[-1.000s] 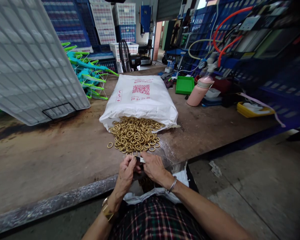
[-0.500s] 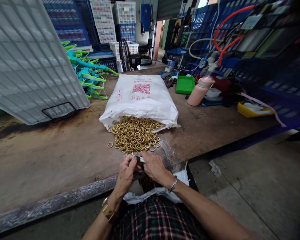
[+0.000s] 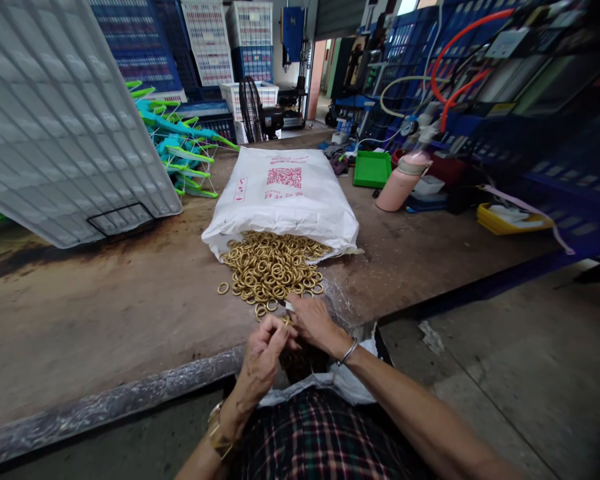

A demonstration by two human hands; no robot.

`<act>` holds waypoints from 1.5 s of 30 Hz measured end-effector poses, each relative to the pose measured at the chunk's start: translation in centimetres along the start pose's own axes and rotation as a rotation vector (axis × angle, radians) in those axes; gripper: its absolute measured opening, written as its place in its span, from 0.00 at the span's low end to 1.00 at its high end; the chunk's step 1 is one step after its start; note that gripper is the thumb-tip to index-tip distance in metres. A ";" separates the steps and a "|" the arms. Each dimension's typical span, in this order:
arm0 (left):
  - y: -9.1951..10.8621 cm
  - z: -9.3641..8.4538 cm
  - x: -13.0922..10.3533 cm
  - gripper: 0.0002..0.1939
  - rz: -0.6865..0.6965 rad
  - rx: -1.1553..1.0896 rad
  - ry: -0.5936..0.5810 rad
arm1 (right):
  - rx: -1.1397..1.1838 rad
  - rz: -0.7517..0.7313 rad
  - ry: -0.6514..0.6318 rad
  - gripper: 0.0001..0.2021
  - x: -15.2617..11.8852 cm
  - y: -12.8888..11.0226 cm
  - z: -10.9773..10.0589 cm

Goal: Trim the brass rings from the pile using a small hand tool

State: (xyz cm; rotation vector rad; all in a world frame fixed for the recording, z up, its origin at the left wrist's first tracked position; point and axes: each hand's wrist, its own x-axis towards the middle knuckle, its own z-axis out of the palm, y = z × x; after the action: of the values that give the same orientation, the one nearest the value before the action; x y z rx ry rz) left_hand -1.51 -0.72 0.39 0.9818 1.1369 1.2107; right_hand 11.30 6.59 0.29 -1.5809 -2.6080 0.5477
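Note:
A heap of brass-coloured rings [image 3: 273, 267] spills from the open mouth of a white woven sack [image 3: 290, 207] onto the table. Just in front of the heap, my left hand [image 3: 264, 353] is closed in a pinch, with a ring [image 3: 286, 321] showing at its fingertips. Beside it, my right hand [image 3: 314, 325] is closed on a small black-and-white tool [image 3: 287, 305], whose tip points at the nearest loose rings. My fingers hide most of that tool, so its kind is unclear. Below the hands, an open white bag [image 3: 325, 381] with dark contents lies at my lap.
A large pale crate [image 3: 80, 133] stands tilted at the left, beside turquoise and green plastic pieces [image 3: 185, 147]. At right are a green tray [image 3: 371, 169], a pink bottle [image 3: 401, 183] and a yellow tray [image 3: 510, 220]. The table's front edge [image 3: 130, 393] runs below my hands.
My hands have come slightly apart. The right hand has moved up toward the heap with the small tool; the left has shifted a little right and now shows a ring at its fingertips.

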 end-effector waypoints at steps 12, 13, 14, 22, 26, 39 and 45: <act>-0.5 -0.9 0.3 0.13 -0.082 -0.437 -0.001 | 1.225 -0.052 -0.235 0.13 -0.1 -1.7 0.2; -0.5 -0.9 0.2 0.13 -0.082 -0.425 0.001 | 1.271 -0.048 -0.267 0.12 -0.1 -1.8 0.3; -0.5 -0.9 0.2 0.13 -0.086 -0.414 0.005 | 1.296 -0.039 -0.284 0.11 0.0 -1.8 0.4; -0.2 -0.7 0.4 0.17 -0.261 -0.541 0.168 | 0.874 -0.094 0.139 0.04 -0.1 -1.4 0.1; 0.4 -0.7 0.4 0.17 -0.283 -0.594 0.212 | 0.679 -0.274 0.229 0.07 -0.5 -1.7 -0.2; 0.7 -0.9 -0.1 0.18 -0.299 -0.517 0.081 | 0.697 -0.313 0.257 0.08 -0.8 -1.8 -0.1; 0.1 -0.9 -0.1 0.18 -0.102 -0.193 0.213 | 0.984 -0.020 0.109 0.14 -0.3 -2.4 -0.4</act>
State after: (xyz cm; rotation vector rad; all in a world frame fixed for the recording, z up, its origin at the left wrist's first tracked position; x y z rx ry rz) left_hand -2.40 -0.78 0.33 0.6531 1.1950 1.3370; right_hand 9.49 5.42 1.49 -1.1647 -1.7496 1.3919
